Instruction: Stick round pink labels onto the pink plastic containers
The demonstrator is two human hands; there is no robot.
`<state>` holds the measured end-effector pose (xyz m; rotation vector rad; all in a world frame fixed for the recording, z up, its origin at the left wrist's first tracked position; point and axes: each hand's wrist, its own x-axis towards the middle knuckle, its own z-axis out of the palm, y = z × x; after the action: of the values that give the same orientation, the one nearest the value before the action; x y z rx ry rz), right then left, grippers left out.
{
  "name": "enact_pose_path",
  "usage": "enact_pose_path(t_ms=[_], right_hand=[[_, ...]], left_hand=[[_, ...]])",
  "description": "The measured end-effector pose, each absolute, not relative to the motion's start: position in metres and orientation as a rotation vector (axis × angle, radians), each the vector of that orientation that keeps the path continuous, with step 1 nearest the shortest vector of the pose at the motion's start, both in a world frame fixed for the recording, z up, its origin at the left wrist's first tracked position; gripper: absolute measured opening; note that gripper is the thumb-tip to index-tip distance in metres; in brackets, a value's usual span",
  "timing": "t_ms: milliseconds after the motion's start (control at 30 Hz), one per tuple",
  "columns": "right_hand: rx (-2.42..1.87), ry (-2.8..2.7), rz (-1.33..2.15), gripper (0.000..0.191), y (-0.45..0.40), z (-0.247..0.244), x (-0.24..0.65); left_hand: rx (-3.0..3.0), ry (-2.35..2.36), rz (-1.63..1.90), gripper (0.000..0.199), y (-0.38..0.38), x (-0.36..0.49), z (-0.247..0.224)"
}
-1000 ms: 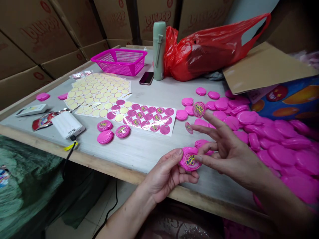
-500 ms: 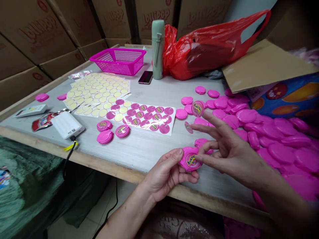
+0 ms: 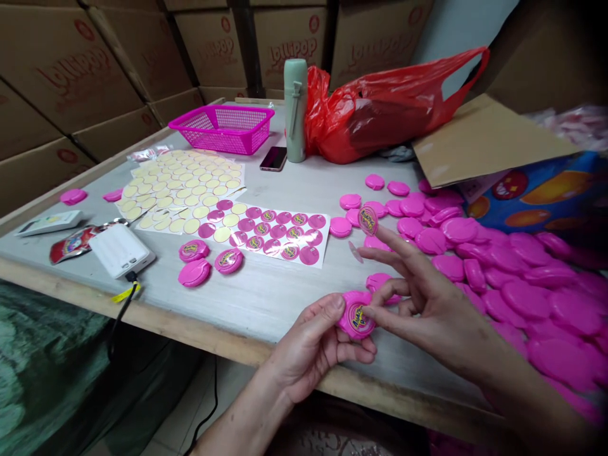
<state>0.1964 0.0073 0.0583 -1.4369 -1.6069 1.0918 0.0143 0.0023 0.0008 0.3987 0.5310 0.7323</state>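
Observation:
My left hand (image 3: 318,345) is closed around the edge of a round pink plastic case (image 3: 350,303), held just above the table's front edge. A round "Amazing" sticker (image 3: 360,318) lies on the case's face. My right hand (image 3: 418,297) has its thumb on the sticker's right side and a bent finger at the case's rim. Its other fingers point forward, with one loose sticker (image 3: 368,220) on a fingertip and a second sticker (image 3: 355,251), seen nearly edge-on, on another. Behind the right fingers lies another pink case (image 3: 377,282), partly hidden.
A sticker sheet (image 3: 320,256) and several peeled backing sheets (image 3: 190,180) lie left of centre. Pink cases (image 3: 527,297) pile up at right by a cardboard box (image 3: 489,142). A power bank (image 3: 121,250), phone (image 3: 273,159), flask (image 3: 295,114), basket (image 3: 221,130) and red bag (image 3: 380,120) surround them.
My view has tilted up and shifted slightly right. The case's face is turned a little, and the sticker on my lower outstretched finger now shows more edge-on. Both hands keep their hold.

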Motion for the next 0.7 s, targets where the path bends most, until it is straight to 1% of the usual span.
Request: enact_pose_path(t_ms=[400,567,700], right_hand=[[-1.356,-1.68,0.927,0.093,0.0,0.047,0.187],[-1.369,-1.671,0.928,0.093,-0.002,0.048,0.185],[-1.352,-1.699,0.847,0.095,-0.001,0.045,0.185]], left_hand=[[0.358,0.526,0.772,0.033,0.001,0.014,0.005],[0.349,0.509,0.776,0.034,0.001,0.013,0.004],[0.35,0.5,0.77,0.035,0.001,0.013,0.004]])
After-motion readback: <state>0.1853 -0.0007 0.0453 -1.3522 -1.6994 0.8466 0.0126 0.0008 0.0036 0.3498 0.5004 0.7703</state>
